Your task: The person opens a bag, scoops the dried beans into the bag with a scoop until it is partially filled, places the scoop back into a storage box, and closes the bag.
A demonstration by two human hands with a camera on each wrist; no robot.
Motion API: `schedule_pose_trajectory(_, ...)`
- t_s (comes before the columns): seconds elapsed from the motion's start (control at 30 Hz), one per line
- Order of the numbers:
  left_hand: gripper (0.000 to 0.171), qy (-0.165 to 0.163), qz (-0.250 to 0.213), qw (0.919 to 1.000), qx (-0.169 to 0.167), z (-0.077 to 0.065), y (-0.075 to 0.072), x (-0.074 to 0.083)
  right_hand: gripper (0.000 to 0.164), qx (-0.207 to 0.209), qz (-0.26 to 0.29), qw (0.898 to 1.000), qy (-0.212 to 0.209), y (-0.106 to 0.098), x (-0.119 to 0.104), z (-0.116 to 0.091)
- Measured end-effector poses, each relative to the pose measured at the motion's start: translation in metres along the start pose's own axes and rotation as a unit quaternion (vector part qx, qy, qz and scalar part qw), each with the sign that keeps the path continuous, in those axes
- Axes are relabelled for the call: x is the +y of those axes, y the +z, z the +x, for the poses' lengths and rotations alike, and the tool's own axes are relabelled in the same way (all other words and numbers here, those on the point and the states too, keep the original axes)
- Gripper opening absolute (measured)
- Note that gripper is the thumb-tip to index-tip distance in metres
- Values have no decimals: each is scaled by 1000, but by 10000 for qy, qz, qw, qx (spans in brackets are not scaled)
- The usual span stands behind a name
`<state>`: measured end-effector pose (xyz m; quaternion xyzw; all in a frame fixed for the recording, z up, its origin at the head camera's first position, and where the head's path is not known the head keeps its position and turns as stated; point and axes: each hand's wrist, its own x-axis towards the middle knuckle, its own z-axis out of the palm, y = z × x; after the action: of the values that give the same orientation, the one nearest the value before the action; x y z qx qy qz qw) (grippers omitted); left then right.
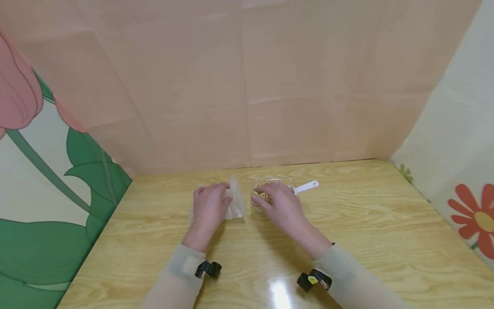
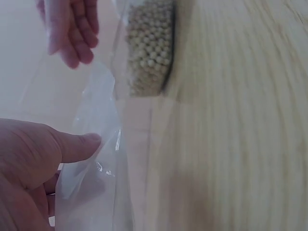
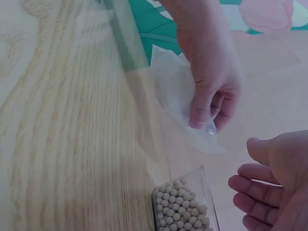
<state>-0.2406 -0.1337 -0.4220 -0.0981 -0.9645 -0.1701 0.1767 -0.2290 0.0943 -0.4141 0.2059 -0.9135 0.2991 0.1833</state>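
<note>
A clear, thin plastic bag [image 1: 235,201] is pinched between the thumb and fingers of my left hand [image 1: 210,201]; in the left wrist view the thumb lies across the bag [image 2: 94,178]. To its right stands a clear plastic box [image 3: 210,192] filled with round, pale soybean-like beans [image 3: 180,207]. My right hand [image 1: 283,204] hovers over or beside the box, its fingers loosely bent and holding nothing in the right wrist view. A white handle [image 1: 306,186], perhaps of a scoop, juts out from the box's right side; its other end is hidden by the hand.
Both things stand on a wood-grain table [image 1: 247,257], toward its far edge. Behind it rises a pinkish sheet [image 1: 247,86]. Flower-printed panels flank the left [image 1: 46,240] and right [image 1: 463,171] sides.
</note>
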Motion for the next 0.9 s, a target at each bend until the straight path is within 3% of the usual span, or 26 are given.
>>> schedule_pose_trajectory(0.27, 32, 201, -47, 9997, 151, 0, -13, 9, 27, -266, 416, 9982, 348, 1, -4, 9)
schedule_pose_trajectory(0.67, 32, 571, -85, 9978, 314, -3, -18, 16, 22, -535, 720, 9943, 569, 2, -2, 16)
schedule_pose_trajectory(0.9, 33, 620, -99, 9977, 258, -5, -19, 17, 21, -685, 965, 9906, 690, 3, -1, 15)
